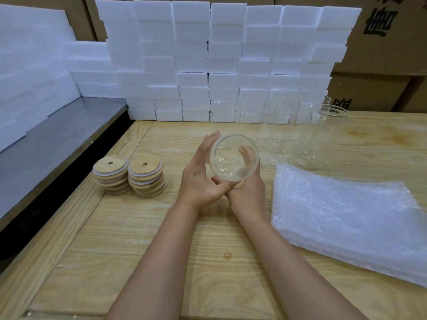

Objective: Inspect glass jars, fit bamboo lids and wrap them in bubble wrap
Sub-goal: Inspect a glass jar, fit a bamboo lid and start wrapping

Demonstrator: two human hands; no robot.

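Above the middle of the wooden table (161,239), both my hands hold a clear glass jar (233,158), its open mouth tilted towards me. My left hand (201,179) cups the jar's left side, fingers up along the wall and thumb under the rim. My right hand (248,188) holds it from below and behind; some of its fingers show through the glass. Two stacks of round bamboo lids (129,175) with small holes lie to the left. A pile of bubble wrap sheets (346,218) lies to the right.
Several empty glass jars (307,135) stand behind the bubble wrap at the back right. White foam blocks (219,61) are stacked like a wall along the table's far edge. A grey metal surface (50,144) runs on the left. Cardboard boxes (381,65) stand behind.
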